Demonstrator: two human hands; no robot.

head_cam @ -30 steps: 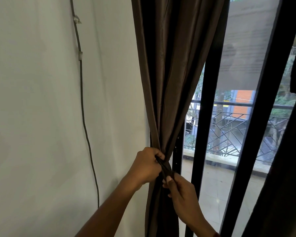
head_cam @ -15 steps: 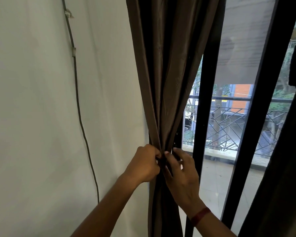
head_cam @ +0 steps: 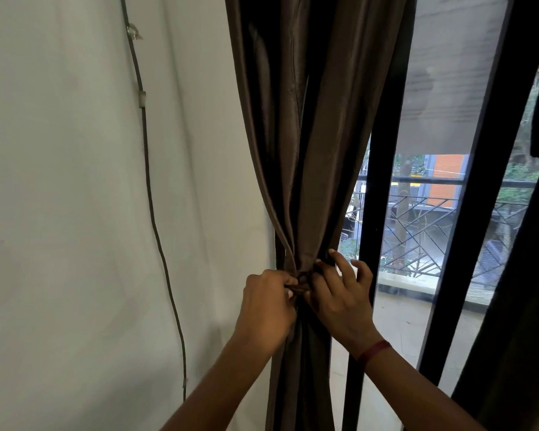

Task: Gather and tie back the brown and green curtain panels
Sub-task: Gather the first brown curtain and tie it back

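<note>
**As both hands work the knot, brown panel sits cinched beside the wall**

While the left hand (head_cam: 265, 306) curls tight at the pinch-point, its fingers (head_cam: 285, 281) grip one end of the dark fabric tie (head_cam: 304, 280), right where the long brown satin-look curtain panel (head_cam: 311, 150) narrows to a waist. Right hand (head_cam: 339, 301) sits on the other side. Its thumb + forefinger look to be pinching the tie's other end, w/ the remaining fingers (head_cam: 339, 262) fanned up and free. Why that setup? Two hands drawing opp. ways across the bundle is how you snug a knot. Gripping close in also stops the gathered folds slipping out, I'd judge.

Panel's position: it hangs just beside the plain white wall (head_cam: 75, 213), in front of the left upright of the black window frame (head_cam: 383, 181), approx. centre of view. Long axis runs vertical, top to bottom. Folds fan wide up high, converge at the tie, then drop in a narrow column below. Tie lies crossways to that axis.

A second, darker curtain panel (head_cam: 517, 337) stands at the far right edge, well apart, no tie seen on it. Colour's too murky to call green. By my read brown's nearly done and the other isn't started.

Also in shot: thin cable (head_cam: 150, 197) clipped down the wall, red wristband (head_cam: 374, 349) on the right wrist, balcony railing (head_cam: 433, 231) outside the glass.
</note>
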